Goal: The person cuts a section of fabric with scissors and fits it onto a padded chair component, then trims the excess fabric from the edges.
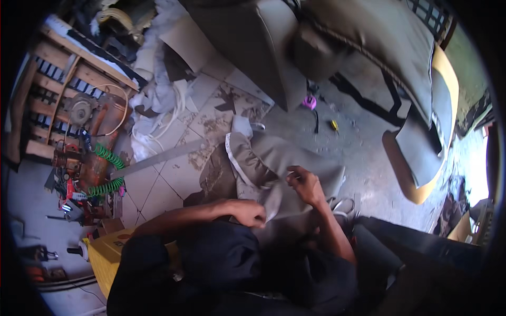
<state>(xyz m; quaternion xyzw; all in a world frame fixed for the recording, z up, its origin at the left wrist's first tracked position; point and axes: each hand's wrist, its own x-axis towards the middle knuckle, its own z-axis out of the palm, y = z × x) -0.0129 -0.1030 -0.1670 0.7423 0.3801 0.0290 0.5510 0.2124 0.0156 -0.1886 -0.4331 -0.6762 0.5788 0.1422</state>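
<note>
At the far left a wooden pallet point(58, 73) leans over a clutter of tools, among them a rusty compressor point(100, 142) with green coiled hoses point(108, 156). Just below, at the lower left, sits a yellow box point(105, 253). A long metal strip point(163, 156) lies slanted across the tiled floor point(158, 189), running up and right toward the grey fabric point(284, 163). That fabric, edged on its left with a pale band, is spread over the person's lap and the floor in front, its long axis running from the upper left down toward the body. The left hand point(247, 211) rests on the near left edge of the fabric, fingers curled shut and pinching a fold of it. The right hand point(304, 184) sits a little farther out on top of the cloth, fingers bent and pressing or gathering the surface; whether it truly grips is hard to tell. The two hands are near each other, with the fabric stretching up and left away from both; the left is nearer its banded edge. Beyond, a pink spool point(309, 101) lies on the floor, and to the right stands an upholstered seat point(421, 131) with yellow foam showing.
</note>
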